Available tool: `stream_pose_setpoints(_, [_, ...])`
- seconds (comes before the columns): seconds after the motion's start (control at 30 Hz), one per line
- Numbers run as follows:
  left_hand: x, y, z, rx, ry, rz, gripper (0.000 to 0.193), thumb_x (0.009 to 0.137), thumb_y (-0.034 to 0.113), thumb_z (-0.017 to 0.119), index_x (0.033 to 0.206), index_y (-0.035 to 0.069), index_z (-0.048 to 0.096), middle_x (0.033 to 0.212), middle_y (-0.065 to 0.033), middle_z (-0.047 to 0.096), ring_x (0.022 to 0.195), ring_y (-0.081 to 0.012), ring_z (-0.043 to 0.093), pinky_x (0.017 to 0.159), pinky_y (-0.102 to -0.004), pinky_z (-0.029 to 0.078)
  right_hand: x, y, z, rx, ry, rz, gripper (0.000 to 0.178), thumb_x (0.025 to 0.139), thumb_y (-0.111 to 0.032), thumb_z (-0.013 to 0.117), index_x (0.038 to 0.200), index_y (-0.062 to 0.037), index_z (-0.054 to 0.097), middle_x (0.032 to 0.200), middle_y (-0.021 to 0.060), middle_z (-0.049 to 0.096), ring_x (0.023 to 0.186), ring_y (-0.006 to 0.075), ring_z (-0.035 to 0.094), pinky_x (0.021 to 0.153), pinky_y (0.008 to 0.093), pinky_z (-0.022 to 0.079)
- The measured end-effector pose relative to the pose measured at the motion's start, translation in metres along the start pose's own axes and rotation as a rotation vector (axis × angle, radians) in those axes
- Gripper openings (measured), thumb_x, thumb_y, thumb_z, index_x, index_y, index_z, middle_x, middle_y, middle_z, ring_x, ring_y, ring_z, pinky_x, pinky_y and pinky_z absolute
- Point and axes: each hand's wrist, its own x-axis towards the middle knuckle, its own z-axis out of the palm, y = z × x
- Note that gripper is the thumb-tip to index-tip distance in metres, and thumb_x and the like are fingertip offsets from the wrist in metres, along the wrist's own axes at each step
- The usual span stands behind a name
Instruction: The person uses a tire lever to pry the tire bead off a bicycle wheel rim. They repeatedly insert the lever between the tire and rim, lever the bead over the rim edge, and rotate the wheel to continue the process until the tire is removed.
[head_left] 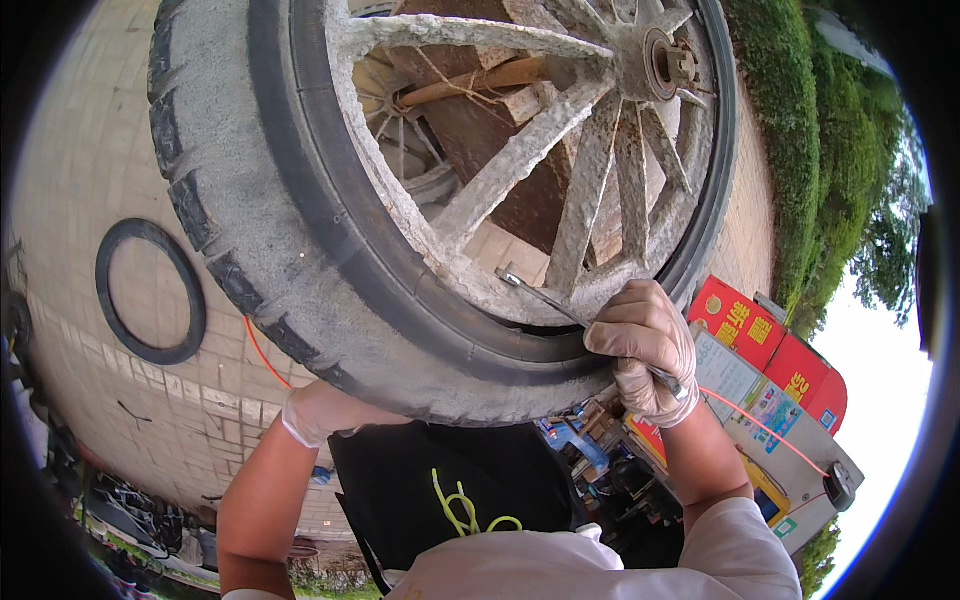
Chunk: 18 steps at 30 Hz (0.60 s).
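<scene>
A large wheel with a worn grey tyre (240, 150) and crusted grey spokes (525, 165) stands right in front of me. My right hand (648, 350), in a thin whitish glove, is closed around a slim metal spanner (550, 300). The spanner's head lies over the lower rim, and its shaft crosses the tyre's edge beside a dark gap (550, 328). At the tyre's lower left, my left hand (335, 412), also gloved, touches the tread from below. Its fingers are hidden behind the tyre.
A black rubber ring (115, 270) lies on the paving at left. An orange hose (262, 350) passes behind the tyre. Beyond the wheel are a rusty metal body and a wooden pole (480, 80). A red and grey cabinet (765, 340) stands at right, by a hedge.
</scene>
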Motion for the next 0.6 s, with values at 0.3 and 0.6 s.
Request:
stream_pose_setpoints(0.3, [-0.004, 0.013, 0.006, -0.178, 0.020, -0.104, 0.066, 0.077, 0.010, 0.083, 0.137, 0.001, 0.056, 0.134, -0.0112, 0.061, 0.122, -0.0229, 0.056, 0.108, -0.0360, 0.042, 0.014, -0.008, -0.004, 0.273, 0.092, 0.236, 0.033, 0.103, -0.037, 0.053, 0.103, -0.0059, 0.064, 0.097, 0.0159, 0.070, 0.082, 0.0281, 0.069, 0.076, 0.0385, 0.056])
stream_pose_setpoints(0.6, [-0.001, 0.014, 0.010, -0.149, 0.024, -0.012, 0.066, 0.077, 0.010, 0.083, 0.137, 0.001, 0.056, 0.133, -0.0114, 0.061, 0.121, -0.0221, 0.056, 0.107, -0.0355, 0.043, 0.081, -0.012, 0.017, -0.023, -0.204, 0.142, 0.007, 0.095, -0.009, 0.061, 0.096, -0.0017, 0.064, 0.084, 0.0124, 0.068, 0.072, 0.0315, 0.068, 0.063, 0.0352, 0.054])
